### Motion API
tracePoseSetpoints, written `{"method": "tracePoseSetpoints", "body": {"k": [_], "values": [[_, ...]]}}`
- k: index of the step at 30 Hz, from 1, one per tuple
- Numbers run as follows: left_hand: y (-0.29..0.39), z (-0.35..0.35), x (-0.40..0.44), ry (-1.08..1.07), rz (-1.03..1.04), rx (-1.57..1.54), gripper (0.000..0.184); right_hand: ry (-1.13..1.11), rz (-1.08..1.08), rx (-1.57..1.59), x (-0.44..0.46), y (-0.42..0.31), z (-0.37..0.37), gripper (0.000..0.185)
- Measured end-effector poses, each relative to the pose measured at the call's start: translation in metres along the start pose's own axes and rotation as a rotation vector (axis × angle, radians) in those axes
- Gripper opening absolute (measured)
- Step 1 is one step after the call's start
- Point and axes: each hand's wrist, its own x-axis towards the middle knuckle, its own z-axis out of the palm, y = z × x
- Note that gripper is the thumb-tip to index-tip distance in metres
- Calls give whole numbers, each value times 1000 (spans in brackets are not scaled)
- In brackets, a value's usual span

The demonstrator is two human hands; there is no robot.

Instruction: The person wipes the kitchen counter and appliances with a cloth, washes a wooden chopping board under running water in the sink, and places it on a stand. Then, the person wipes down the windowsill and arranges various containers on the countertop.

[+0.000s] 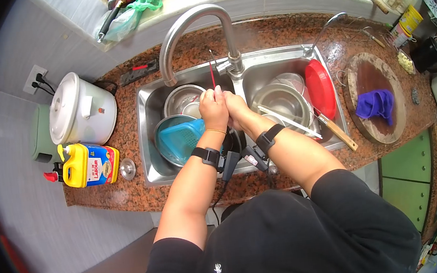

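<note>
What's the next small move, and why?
Probably shift left hand and right hand leftward under the faucet mouth to rinse: they're together at the lower end of a red stick, apparently held, and the mouth, to their left, points into the left basin.

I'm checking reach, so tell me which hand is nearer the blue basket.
Left. The left hand is just beyond the right side of the blue basket; the right hand is farther right, on the other side of the left hand.
</note>
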Motion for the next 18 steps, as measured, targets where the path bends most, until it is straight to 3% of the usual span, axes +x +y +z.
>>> {"method": "tracePoseSetpoints", "body": {"k": [7, 13, 18], "values": [[-19, 12, 0, -73, -147, 167, 28, 76, -10, -157, -20, -3, -5, 34], [-18, 13, -1, -179, -251, 237, 30, 120, -156, -291, -10, 10, -15, 37], [-23, 12, -2, -282, -323, 237, 33, 161, -278, -801, -5, 16, -27, 48]]}}
